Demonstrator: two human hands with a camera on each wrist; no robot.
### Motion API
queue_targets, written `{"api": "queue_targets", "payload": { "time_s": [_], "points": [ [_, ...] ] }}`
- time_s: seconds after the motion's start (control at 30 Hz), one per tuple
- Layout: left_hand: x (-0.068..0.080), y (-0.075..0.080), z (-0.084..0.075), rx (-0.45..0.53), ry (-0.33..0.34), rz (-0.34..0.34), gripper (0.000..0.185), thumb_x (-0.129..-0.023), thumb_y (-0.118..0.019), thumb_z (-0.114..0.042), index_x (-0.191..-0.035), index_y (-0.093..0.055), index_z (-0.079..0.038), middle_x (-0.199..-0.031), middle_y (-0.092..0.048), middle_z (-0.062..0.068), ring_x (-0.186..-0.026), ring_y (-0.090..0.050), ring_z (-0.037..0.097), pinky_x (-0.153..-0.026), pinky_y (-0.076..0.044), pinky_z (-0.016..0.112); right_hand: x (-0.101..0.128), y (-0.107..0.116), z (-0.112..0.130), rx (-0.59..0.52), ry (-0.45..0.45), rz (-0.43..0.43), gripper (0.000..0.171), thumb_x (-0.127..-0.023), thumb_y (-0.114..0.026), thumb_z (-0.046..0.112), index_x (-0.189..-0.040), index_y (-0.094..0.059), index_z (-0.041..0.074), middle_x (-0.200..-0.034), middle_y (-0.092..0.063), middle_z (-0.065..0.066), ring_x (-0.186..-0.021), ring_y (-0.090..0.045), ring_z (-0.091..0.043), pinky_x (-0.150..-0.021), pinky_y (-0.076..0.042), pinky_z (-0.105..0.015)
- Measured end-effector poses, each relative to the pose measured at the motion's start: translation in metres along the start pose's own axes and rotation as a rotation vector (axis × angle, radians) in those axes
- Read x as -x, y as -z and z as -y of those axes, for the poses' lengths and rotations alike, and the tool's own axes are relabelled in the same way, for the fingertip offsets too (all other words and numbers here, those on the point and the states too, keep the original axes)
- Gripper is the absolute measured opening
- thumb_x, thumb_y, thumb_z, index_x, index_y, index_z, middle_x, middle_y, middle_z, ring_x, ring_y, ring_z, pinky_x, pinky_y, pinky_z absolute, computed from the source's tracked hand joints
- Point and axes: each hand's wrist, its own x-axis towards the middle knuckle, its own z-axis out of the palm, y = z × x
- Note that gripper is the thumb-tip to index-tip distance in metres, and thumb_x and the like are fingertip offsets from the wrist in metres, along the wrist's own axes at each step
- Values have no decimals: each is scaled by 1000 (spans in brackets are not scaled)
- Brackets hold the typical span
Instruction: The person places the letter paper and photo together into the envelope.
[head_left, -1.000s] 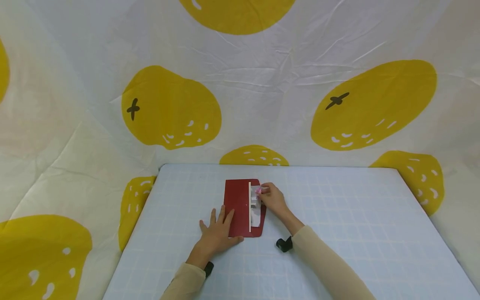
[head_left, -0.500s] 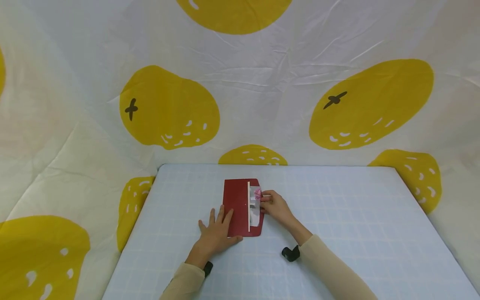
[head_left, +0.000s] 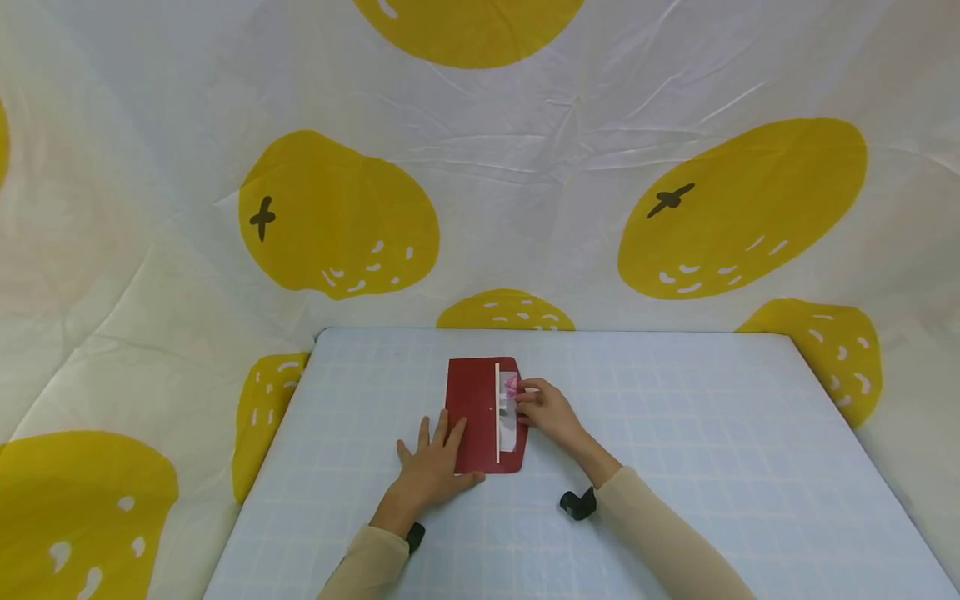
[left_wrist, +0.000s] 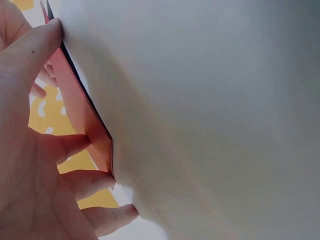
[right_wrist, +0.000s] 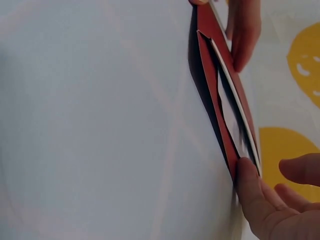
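A red envelope (head_left: 471,392) lies on the table with its flap side to the right and a white strip along its opening. White paper (head_left: 508,433) with a pink printed patch (head_left: 512,385) shows in the opening. My left hand (head_left: 429,475) rests with spread fingers on the envelope's lower left part. At the right edge, my right hand (head_left: 547,411) pinches the flap between thumb and a finger. In the right wrist view, the thumb (right_wrist: 250,185) touches the flap's edge, while another finger stands apart. Whether the paper is pinched too is hidden.
A pale blue checked cloth covers the table (head_left: 675,417). Behind it hangs a white curtain (head_left: 525,192) with large yellow fruit prints. Black wrist cameras show below both wrists, the right one (head_left: 577,504) held just over the cloth.
My right hand has moved slightly down along the flap, away from the pink patch, which is now flatter against the paper. The left hand has kept its place on the envelope.
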Motion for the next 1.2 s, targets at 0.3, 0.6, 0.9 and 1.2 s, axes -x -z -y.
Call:
{"api": "queue_targets", "payload": {
  "time_s": [0.3,0.6,0.9,1.2],
  "points": [
    [-2,-3,2,-9,-4,0,99,-80,-74,-62,-158,-32,-17,-162,-23,18,-145,-17,48,-101,-18,80,-5,-5,1,-33,23,22,37,-97,-60,-3,-133,-51,-8,-115,-66,-26,-95,-69,-35,-78,-59,-39],
    [-1,-1,0,-8,-1,2,98,-80,-75,-60,-157,-33,-16,-162,-24,18,-145,-18,48,-100,-20,80,-8,-10,3,-36,26,32,36,-98,-58,-3,-132,-51,-8,-115,-66,-26,-97,-68,-36,-78,-59,-41],
    [-1,-1,0,-14,-11,1,98,-81,-73,-61,-157,-32,-16,-162,-23,18,-145,-18,49,-100,-20,80,-9,-14,7,-7,23,38,36,-99,-58,1,-133,-50,-8,-115,-66,-23,-97,-68,-33,-78,-59,-37],
    [-1,0,0,-18,-16,0,98,-81,-73,-62,-157,-33,-15,-162,-23,19,-145,-17,49,-99,-20,81,-9,-18,6,3,31,39,36,-99,-58,1,-133,-50,-8,-115,-66,-23,-97,-68,-31,-78,-59,-36]
  ]
}}
